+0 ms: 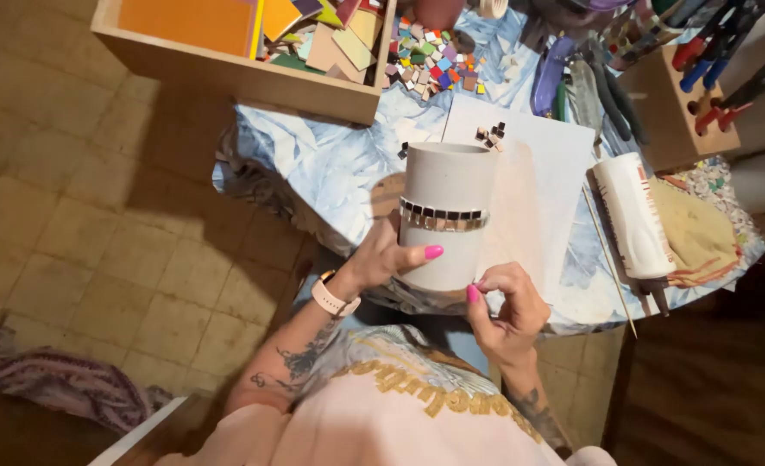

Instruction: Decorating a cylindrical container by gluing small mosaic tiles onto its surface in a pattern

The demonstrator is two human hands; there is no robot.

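A pale grey cylindrical pot [445, 185] is held upright over the near edge of the table. A band of small dark square tiles [443, 216] runs around its middle. My left hand [382, 259] grips the pot's lower left side, thumb across the front. My right hand [503, 306] touches the pot's bottom right edge with thumb and fingertips. A watch with a pale strap sits on my left wrist. A few loose dark tiles [491, 135] lie on a white sheet [542, 173] just behind the pot.
A wooden box [236, 73] of coloured sheets stands at the back left beside a heap of small coloured tiles [434, 56]. A white tube [632, 216] and a thin stick [611, 259] lie to the right. A wooden block [667, 108] holding tools stands at the back right.
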